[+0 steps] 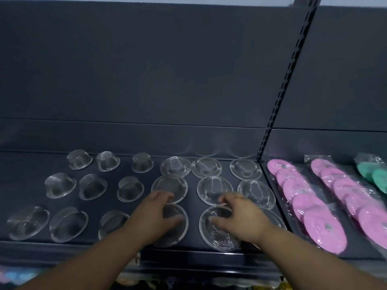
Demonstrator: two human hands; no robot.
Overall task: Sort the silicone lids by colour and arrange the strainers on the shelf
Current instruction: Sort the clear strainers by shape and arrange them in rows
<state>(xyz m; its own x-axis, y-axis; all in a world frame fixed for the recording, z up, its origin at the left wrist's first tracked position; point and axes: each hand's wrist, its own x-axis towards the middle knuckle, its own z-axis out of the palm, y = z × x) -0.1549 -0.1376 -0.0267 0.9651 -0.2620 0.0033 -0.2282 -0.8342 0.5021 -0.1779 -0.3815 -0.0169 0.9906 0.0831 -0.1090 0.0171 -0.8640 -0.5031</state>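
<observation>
Several metal mesh strainers stand in rows on the dark shelf (129,251). Deep cup-shaped ones (59,185) fill the left half and flat wide-rimmed ones (214,189) fill the right half. My left hand (156,215) rests over a flat strainer (178,223) in the front row, fingers curled around its rim. My right hand (237,218) lies on the neighbouring front strainer (217,233), fingers and thumb at its edge. Right of the shelf upright lie packs of pink silicone lids (301,197) and green silicone lids (374,174).
A slotted metal upright (278,97) separates the strainer bay from the lid bay. A dark back panel (146,70) rises behind the shelf. Blurred coloured goods (12,275) show on a lower level under the front edge.
</observation>
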